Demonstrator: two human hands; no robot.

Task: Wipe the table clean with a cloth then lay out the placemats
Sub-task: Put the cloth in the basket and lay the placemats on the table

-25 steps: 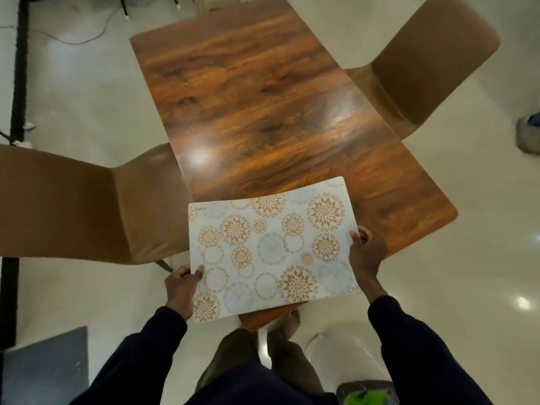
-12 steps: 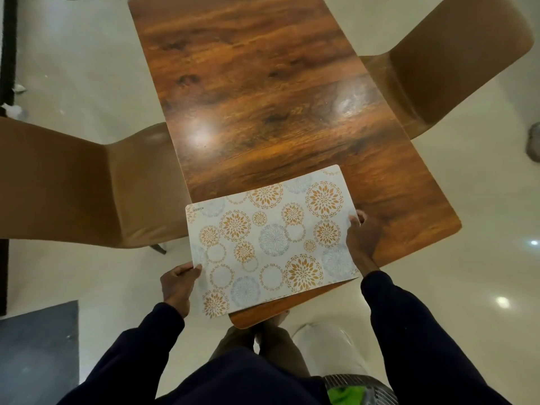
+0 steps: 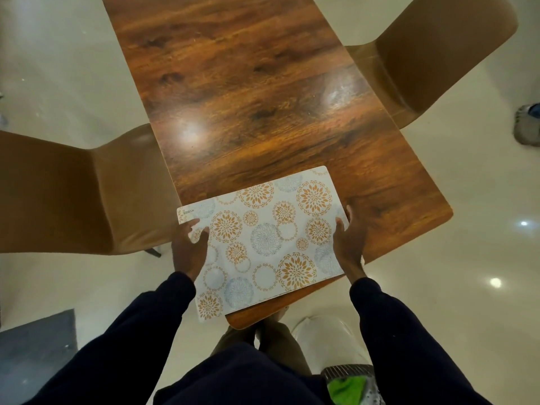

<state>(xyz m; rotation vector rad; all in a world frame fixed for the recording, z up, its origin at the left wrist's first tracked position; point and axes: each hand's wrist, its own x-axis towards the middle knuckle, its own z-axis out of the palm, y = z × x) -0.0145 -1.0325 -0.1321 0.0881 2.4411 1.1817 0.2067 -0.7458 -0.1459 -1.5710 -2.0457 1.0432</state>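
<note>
A white placemat point(image 3: 263, 238) with orange and blue-grey flower circles lies across the near end of the wooden table point(image 3: 248, 97). Its near-left corner hangs past the table's edge. My left hand point(image 3: 188, 247) holds the mat's left edge, with fingers on top of it near the far-left corner. On the right edge my right hand point(image 3: 349, 244) grips the mat, thumb on top and fingers underneath. A green cloth point(image 3: 347, 388) lies in a grey container on the floor at the bottom right.
A brown chair point(image 3: 73, 194) stands at the table's left side and another brown chair point(image 3: 432, 54) at its right. Someone's shoe point(image 3: 527, 127) shows at the right edge. A white stool point(image 3: 327, 337) sits by my legs, and a dark mat point(image 3: 35, 352) lies on the floor at lower left.
The placemat has moved forward and lower onto the table's near end. My left hand has slid up the mat's left edge toward the far corner.
</note>
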